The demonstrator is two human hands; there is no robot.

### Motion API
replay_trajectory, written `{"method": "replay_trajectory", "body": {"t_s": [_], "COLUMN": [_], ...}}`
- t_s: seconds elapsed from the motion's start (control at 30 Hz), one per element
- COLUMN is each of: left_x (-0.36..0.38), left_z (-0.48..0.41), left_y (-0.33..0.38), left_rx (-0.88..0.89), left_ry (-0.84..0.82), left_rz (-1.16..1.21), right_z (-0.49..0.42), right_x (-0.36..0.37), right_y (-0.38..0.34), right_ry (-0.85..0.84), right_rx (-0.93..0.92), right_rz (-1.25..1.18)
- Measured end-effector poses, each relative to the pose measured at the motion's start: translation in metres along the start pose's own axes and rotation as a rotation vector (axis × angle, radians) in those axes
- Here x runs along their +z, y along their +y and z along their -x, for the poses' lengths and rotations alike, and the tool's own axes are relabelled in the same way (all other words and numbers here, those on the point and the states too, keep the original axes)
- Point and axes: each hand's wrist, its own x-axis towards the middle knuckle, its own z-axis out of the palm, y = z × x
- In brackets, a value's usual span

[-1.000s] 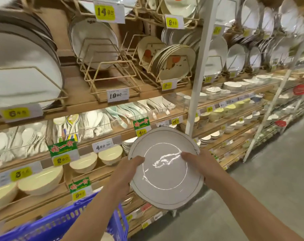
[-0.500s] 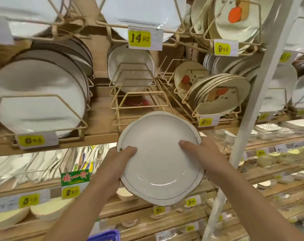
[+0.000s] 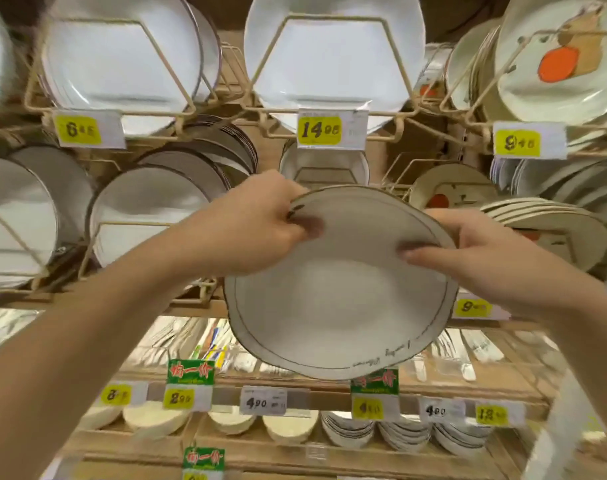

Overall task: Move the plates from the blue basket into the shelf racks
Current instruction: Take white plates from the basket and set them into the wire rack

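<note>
Left hand (image 3: pixel 253 226): grip pinches the upper-left rim of the white plate (image 3: pixel 340 299). Plate: now raised from waist height to the middle shelf, top edge tipped toward the part-filled wire rack (image 3: pixel 324 171); blue basket out of view. Right hand (image 3: pixel 485 258): grip pinches the right rim; racking judged imminent.

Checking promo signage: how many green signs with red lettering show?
3 signs: one above the 2.90 tag, one under the held plate, one at the bottom edge. More may be hidden.

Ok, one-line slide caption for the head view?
Left hand and right hand grip a white plate by its upper rim before the wire shelf racks.
</note>
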Motion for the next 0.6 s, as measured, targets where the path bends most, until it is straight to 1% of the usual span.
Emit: {"method": "replay_trajectory", "body": {"t_s": [0.07, 0.13, 0.17, 0.2, 0.27, 0.3, 0.37, 0.4, 0.43, 0.5, 0.57, 0.6], "left_x": [-0.003, -0.003, -0.002, 0.000, 0.013, 0.023, 0.042, 0.047, 0.047, 0.039, 0.025, 0.019], "left_z": [-0.003, 0.001, 0.005, 0.011, 0.027, 0.035, 0.045, 0.044, 0.040, 0.028, 0.014, 0.009], "left_y": [0.020, 0.031, 0.031, 0.030, 0.020, 0.014, 0.002, -0.003, -0.008, -0.009, -0.006, -0.004], "left_rx": [0.079, 0.095, 0.092, 0.088, 0.028, -0.018, -0.098, -0.105, -0.079, 0.019, 0.192, 0.287], "left_ry": [-0.052, -0.016, 0.052, 0.158, 0.352, 0.393, 0.368, 0.351, 0.358, 0.463, 0.602, 0.655], "left_rz": [-0.157, -0.189, -0.142, -0.057, 0.133, 0.251, 0.469, 0.498, 0.473, 0.357, 0.157, 0.061], "right_z": [0.002, 0.010, 0.015, 0.020, 0.028, 0.031, 0.032, 0.031, 0.029, 0.022, 0.014, 0.010], "right_x": [0.000, 0.006, 0.009, 0.012, 0.014, 0.014, 0.010, 0.006, 0.001, -0.009, -0.021, -0.025], "right_y": [-0.005, -0.003, -0.002, 0.001, 0.008, 0.011, 0.016, 0.018, 0.018, 0.014, 0.011, 0.012], "right_ry": [-0.010, 0.069, 0.134, 0.201, 0.329, 0.393, 0.519, 0.561, 0.579, 0.593, 0.634, 0.652], "right_rx": [-0.106, -0.170, -0.196, -0.212, -0.202, -0.190, -0.202, -0.240, -0.298, -0.462, -0.632, -0.687], "right_rz": [0.220, 0.276, 0.270, 0.246, 0.122, 0.038, -0.075, -0.076, -0.050, 0.043, 0.180, 0.266]}}
